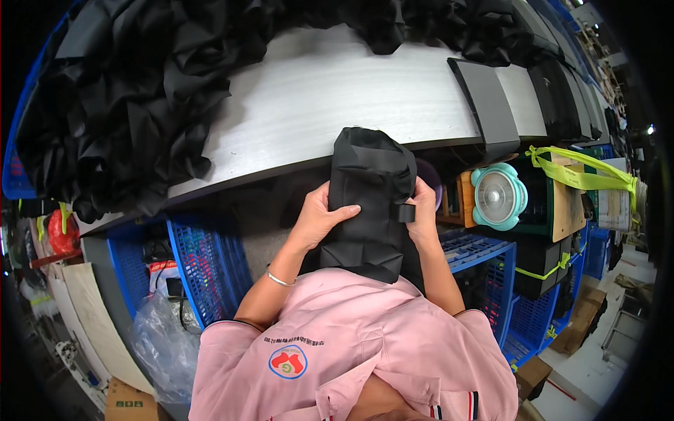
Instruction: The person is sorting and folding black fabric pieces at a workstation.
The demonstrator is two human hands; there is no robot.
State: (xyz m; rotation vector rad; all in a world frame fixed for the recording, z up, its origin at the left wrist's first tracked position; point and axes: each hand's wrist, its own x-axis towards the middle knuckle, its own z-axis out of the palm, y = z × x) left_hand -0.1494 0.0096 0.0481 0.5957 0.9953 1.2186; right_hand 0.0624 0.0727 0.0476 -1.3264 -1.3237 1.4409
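A black fabric pouch (365, 200) with a small strap tab at its right side is held upright in front of my chest, its upper end by the table edge. My left hand (324, 214) grips its left side, thumb lying flat across the front and the other fingers behind it. My right hand (423, 210) closes on the right edge near the tab; some of its fingers are hidden behind the pouch. A metal bangle (281, 279) circles my left wrist.
The white table (337, 91) carries a heap of black fabric pieces (140, 105) and flat dark grey panels (488, 102). Blue plastic crates (210, 263) flank me. A turquoise fan (500, 196) stands at right, near boxes tied with yellow-green straps (583, 165). Clear plastic (165, 344) lies lower left.
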